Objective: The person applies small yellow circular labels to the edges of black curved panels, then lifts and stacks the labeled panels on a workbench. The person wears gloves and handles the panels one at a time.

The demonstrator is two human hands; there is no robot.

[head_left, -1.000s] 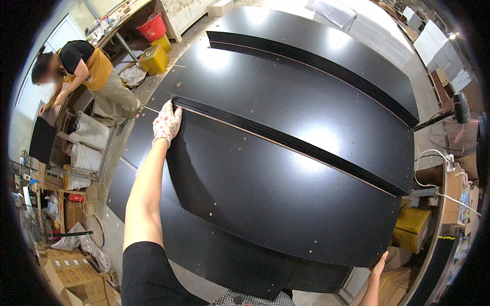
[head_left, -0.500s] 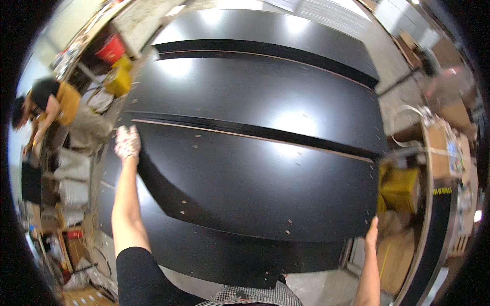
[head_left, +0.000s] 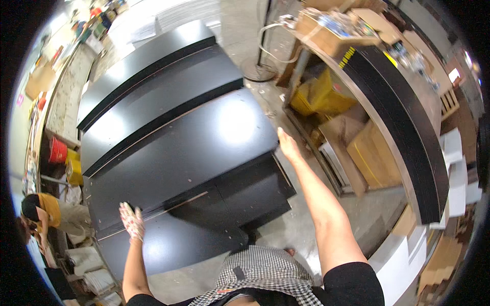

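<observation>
Black panels point(head_left: 178, 140) lie stacked in overlapping, stepped rows before me, their faces shiny with reflected light. My left hand point(head_left: 132, 223), in a pale, stained glove, is at the near edge of an upper panel, fingers stretched out. Below it more black panels point(head_left: 173, 242) show, one with a pale strip along its edge. At the right end of the same upper panel is my bare right hand point(head_left: 288, 144), fingers extended along the short edge and holding nothing; whether its palm presses on the edge is hard to see.
To the right, a bench carries long black strips point(head_left: 403, 127), with a yellow bin point(head_left: 324, 94) and cardboard point(head_left: 375, 155) beneath. A stand with a round base point(head_left: 258, 71) is beyond the stack. At left, another person point(head_left: 48, 211) bends over near a red bucket point(head_left: 57, 149).
My view has swung right, so the stack appears turned and further left. My left hand is now at the panel's near edge; the right hand remains by its right end.
</observation>
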